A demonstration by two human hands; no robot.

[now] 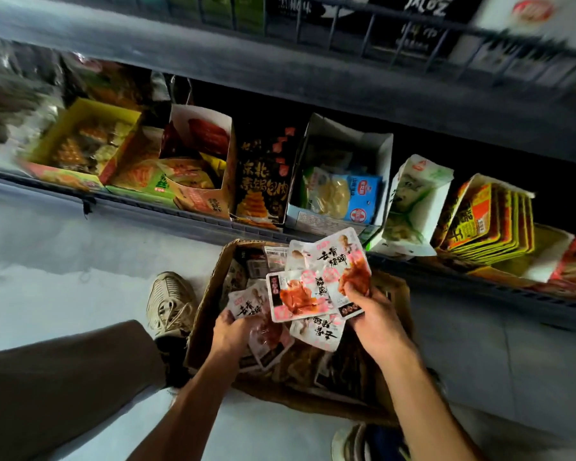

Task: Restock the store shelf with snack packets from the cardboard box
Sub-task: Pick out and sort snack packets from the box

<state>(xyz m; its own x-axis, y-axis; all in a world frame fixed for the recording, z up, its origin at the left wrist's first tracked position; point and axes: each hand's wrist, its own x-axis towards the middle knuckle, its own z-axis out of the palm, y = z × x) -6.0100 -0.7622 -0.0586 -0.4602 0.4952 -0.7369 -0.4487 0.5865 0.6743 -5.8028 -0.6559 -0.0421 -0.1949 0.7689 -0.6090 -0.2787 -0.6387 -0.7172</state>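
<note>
A cardboard box (203, 311) sits on the floor below the shelf, with several snack packets lying in it. My right hand (374, 317) grips a fanned bunch of white-and-pink snack packets (316, 281) above the box, thumb on top. My left hand (230, 331) reaches into the box and holds another white packet (248, 302) of the same kind. The low store shelf (187, 212) runs just behind the box, lined with open display cartons.
On the shelf stand a yellow carton (80, 141), an orange-and-white carton (197, 154), a black packet stack (263, 174), a white carton with blue packets (343, 181) and yellow-red packets (492, 221). My shoe (170, 301) and knee lie left of the box.
</note>
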